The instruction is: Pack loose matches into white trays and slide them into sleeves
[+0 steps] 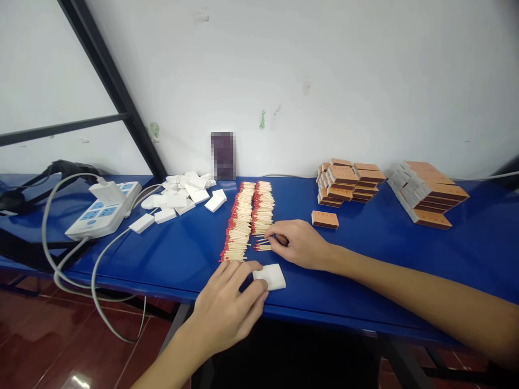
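Note:
Near the table's front edge, my left hand (233, 302) has its thumb and index finger closed on the left end of a small white matchbox tray (272, 276). The inside of the tray is too pale to make out. My right hand (300, 244) is curled in a pinch at the lower end of the right-hand row of red-tipped matches (263, 208). A few loose matches (263, 248) lie at its fingertips, their other ends hidden by the hand. Left of that row runs a longer row of matches (238, 221), just beyond my left fingers.
White trays (182, 194) lie heaped at the back left, beside a power strip (106, 210) with looping cables. One orange matchbox (325, 219) lies right of my right hand. Stacked matchboxes (344, 175) and another stack (436, 189) stand along the wall.

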### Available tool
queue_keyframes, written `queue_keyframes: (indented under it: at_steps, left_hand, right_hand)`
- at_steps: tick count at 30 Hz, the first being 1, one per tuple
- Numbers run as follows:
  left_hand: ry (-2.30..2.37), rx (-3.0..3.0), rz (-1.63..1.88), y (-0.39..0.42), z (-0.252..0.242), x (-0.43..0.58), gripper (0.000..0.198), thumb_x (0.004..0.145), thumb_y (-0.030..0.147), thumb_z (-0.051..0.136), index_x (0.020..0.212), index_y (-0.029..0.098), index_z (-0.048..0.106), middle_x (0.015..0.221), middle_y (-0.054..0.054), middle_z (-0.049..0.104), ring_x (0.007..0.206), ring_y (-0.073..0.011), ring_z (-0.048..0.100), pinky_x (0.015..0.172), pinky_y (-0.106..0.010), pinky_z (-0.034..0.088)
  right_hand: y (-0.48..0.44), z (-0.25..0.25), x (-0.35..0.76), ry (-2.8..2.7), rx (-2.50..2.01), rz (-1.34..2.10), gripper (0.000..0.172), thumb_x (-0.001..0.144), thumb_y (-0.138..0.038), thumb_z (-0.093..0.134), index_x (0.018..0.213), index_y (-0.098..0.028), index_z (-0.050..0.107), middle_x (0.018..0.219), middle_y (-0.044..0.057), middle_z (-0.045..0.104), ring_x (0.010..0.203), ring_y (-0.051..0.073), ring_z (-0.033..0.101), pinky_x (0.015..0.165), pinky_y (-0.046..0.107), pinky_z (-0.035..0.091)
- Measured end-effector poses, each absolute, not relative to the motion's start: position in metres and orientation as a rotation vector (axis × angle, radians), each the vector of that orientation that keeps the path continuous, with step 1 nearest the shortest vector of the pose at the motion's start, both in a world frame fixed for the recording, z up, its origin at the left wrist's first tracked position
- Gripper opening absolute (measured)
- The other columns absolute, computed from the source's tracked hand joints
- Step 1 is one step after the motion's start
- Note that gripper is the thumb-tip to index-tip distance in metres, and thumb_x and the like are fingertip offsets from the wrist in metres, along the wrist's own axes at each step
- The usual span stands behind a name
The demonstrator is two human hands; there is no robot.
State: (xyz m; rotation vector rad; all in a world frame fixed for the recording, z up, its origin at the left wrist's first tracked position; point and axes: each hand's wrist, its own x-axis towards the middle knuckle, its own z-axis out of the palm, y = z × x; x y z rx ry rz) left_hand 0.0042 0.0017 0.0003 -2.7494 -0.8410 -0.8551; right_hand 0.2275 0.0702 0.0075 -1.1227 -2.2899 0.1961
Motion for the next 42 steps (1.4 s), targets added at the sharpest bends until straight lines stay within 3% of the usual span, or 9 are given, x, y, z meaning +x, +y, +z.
queue_keyframes:
  at_steps: [8, 21, 29, 42]
  left_hand:
    - [-0.837, -2.751, -0.862, 0.0020, -0.0002, 0.0038, 0.011, 0.093, 0.016, 0.052, 0.096, 0.019, 0.062, 0.109, -0.009, 0.063, 0.085, -0.0210, 0.058, 0.077, -0.036, 0.043]
    - [-0.840, -2.774, -0.860, 0.0018, 0.0006, 0.0044, 0.010, 0.094, 0.016, 0.051, 0.097, 0.018, 0.060, 0.109, -0.009, 0.062, 0.088, -0.0220, 0.055, 0.078, -0.037, 0.042]
    - [-0.839, -2.772, -0.865, 0.0014, -0.0007, 0.0032, 0.009, 0.094, 0.016, 0.051, 0.096, 0.018, 0.060, 0.109, -0.009, 0.061, 0.088, -0.0216, 0.055, 0.079, -0.036, 0.042]
    - [-0.836, -2.787, -0.861, 0.0028, -0.0019, 0.0026, 0.009, 0.094, 0.016, 0.052, 0.097, 0.018, 0.060, 0.110, -0.009, 0.061, 0.088, -0.0221, 0.056, 0.078, -0.037, 0.041]
  right_hand:
    - [0.0676, 0.0077, 0.2286, -2.306, -1.020, 0.213, 0.012, 0.079, -0.014, 0.055, 0.077, -0.017, 0.067, 0.057, -0.003, 0.053, 0.051, 0.010, 0.043, 0.055, 0.024, 0.030]
    - [0.0682, 0.0086, 0.2277, -2.313, -1.129, 0.153, 0.028, 0.084, -0.015, 0.052, 0.100, -0.017, 0.075, 0.068, 0.001, 0.064, 0.059, 0.012, 0.052, 0.060, 0.024, 0.035]
    - [0.0682, 0.0086, 0.2271, -2.313, -1.134, 0.155, 0.025, 0.084, -0.014, 0.053, 0.095, -0.017, 0.076, 0.070, 0.001, 0.066, 0.061, 0.012, 0.054, 0.060, 0.024, 0.034]
    - [0.0705, 0.0064, 0.2274, -2.249, -1.114, 0.142, 0.020, 0.085, -0.016, 0.052, 0.080, -0.014, 0.071, 0.059, -0.001, 0.054, 0.055, 0.012, 0.047, 0.058, 0.025, 0.033]
